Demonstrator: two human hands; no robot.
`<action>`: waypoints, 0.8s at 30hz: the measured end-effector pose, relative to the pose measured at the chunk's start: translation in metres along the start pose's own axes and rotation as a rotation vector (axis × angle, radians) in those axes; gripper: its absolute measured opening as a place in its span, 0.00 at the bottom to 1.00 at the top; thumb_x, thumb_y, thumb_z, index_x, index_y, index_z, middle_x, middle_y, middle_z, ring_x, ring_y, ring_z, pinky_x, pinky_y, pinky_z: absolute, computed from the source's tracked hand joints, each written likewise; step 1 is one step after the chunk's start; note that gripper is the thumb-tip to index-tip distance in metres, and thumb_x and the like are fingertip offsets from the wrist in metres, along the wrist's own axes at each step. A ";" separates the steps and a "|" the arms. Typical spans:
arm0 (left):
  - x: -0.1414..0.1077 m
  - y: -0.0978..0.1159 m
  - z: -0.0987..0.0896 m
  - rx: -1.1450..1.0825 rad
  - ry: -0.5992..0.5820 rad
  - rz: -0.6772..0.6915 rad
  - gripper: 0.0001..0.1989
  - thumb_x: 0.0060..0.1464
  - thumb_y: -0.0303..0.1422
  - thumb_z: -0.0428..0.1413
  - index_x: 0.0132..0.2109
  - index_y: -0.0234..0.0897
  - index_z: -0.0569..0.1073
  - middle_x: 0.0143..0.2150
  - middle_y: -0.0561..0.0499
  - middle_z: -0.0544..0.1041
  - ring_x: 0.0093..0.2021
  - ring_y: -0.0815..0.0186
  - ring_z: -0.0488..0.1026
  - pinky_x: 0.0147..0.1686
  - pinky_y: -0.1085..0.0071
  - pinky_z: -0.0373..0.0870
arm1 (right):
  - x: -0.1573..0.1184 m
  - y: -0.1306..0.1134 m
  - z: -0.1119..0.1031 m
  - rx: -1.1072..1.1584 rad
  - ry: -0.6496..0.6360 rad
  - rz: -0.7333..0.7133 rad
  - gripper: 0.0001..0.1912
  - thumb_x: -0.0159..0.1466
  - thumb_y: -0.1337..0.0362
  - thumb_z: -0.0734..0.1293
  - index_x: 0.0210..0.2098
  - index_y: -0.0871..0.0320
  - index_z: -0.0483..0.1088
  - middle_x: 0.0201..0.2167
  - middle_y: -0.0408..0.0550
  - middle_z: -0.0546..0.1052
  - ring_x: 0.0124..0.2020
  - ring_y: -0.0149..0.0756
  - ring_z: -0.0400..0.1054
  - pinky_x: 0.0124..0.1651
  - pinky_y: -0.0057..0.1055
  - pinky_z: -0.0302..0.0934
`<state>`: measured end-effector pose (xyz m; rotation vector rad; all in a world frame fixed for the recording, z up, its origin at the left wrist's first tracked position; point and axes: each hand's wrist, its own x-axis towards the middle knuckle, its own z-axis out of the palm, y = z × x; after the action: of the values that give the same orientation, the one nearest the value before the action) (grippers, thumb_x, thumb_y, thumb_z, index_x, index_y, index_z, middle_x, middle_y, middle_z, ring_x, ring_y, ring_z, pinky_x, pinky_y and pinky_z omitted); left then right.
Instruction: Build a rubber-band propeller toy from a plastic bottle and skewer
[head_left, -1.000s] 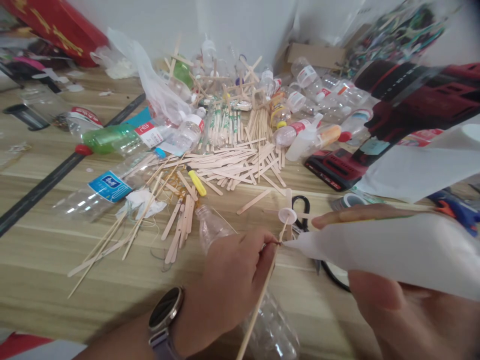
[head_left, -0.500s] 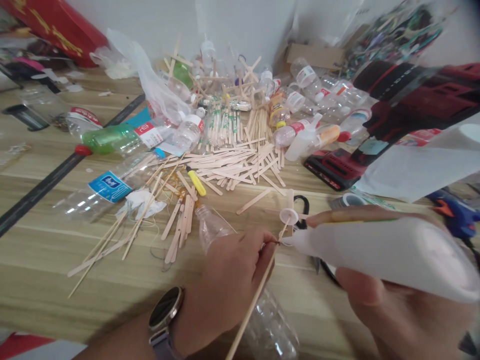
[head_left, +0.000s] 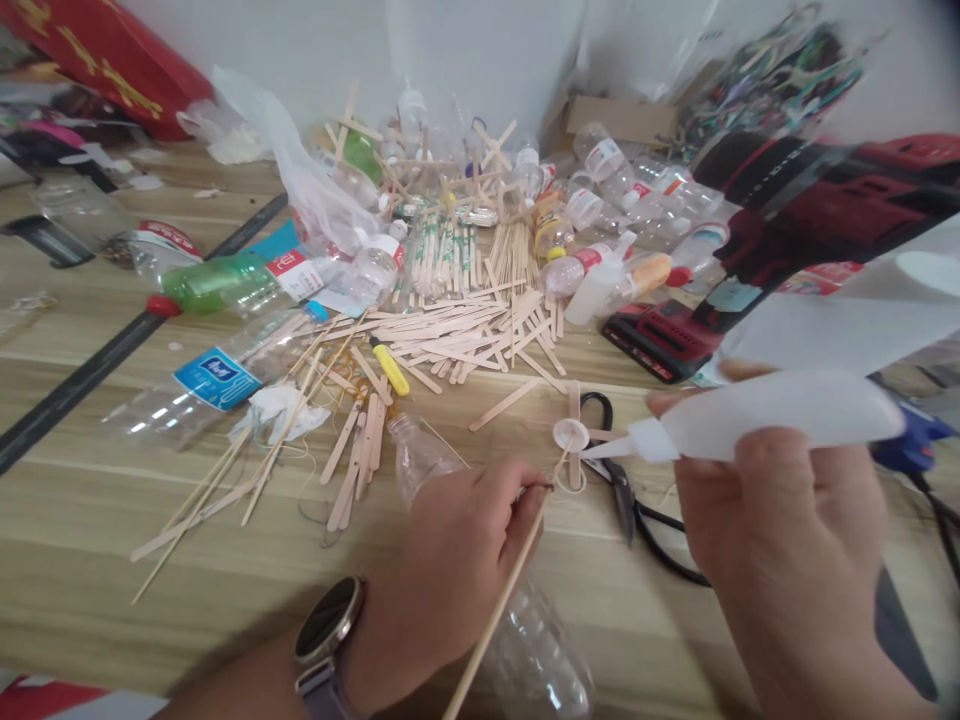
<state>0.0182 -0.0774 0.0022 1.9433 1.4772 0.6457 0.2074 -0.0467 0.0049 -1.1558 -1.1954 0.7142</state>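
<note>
My left hand (head_left: 469, 555) pinches a thin wooden skewer (head_left: 495, 625), which slants up toward a small white disc (head_left: 571, 434) at its far end. My right hand (head_left: 784, 520) is wrapped round a white squeeze glue bottle (head_left: 780, 412), tipped on its side with its narrow nozzle close to the disc; whether they touch I cannot tell. Just behind the disc lies a craft-stick cross (head_left: 574, 395). Black-handled scissors (head_left: 624, 500) rest on the table between my hands. Beneath my left hand and forearm is a clear plastic bottle (head_left: 536, 650), partly hidden.
A red and black cordless drill (head_left: 757, 255) stands at the right, with a blue glue gun (head_left: 911, 430) nearer. Loose craft sticks (head_left: 472, 330) pile up mid-table before several plastic bottles. A yellow-handled screwdriver (head_left: 390, 368) and a blue-labelled bottle (head_left: 217, 378) lie left.
My right hand has turned the glue bottle and drawn back slightly, and its nozzle has shifted from beside my left fingertips up toward the disc. More of the scissors shows. My left hand is nearly still.
</note>
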 end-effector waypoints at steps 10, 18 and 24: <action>-0.001 0.000 -0.001 0.026 -0.001 -0.022 0.11 0.65 0.34 0.47 0.39 0.41 0.74 0.23 0.57 0.74 0.24 0.68 0.70 0.24 0.72 0.54 | 0.022 0.016 -0.013 0.440 -0.112 0.485 0.09 0.56 0.53 0.71 0.32 0.50 0.77 0.34 0.46 0.82 0.28 0.37 0.75 0.26 0.30 0.73; -0.002 0.002 -0.002 0.029 0.002 -0.018 0.11 0.65 0.34 0.47 0.40 0.41 0.74 0.23 0.57 0.74 0.24 0.67 0.70 0.23 0.72 0.54 | 0.035 0.023 -0.009 0.321 -0.282 0.414 0.08 0.64 0.55 0.65 0.38 0.49 0.73 0.34 0.44 0.79 0.32 0.37 0.74 0.33 0.33 0.71; -0.002 0.004 -0.004 0.044 0.003 -0.041 0.11 0.65 0.34 0.47 0.39 0.40 0.74 0.22 0.57 0.73 0.23 0.67 0.69 0.23 0.72 0.54 | 0.065 0.022 0.002 -0.022 -0.231 0.213 0.07 0.58 0.62 0.70 0.37 0.51 0.71 0.36 0.46 0.80 0.39 0.42 0.76 0.41 0.40 0.71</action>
<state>0.0176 -0.0792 0.0078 1.9408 1.5411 0.6027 0.2256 0.0196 0.0051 -1.2564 -1.2848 1.0202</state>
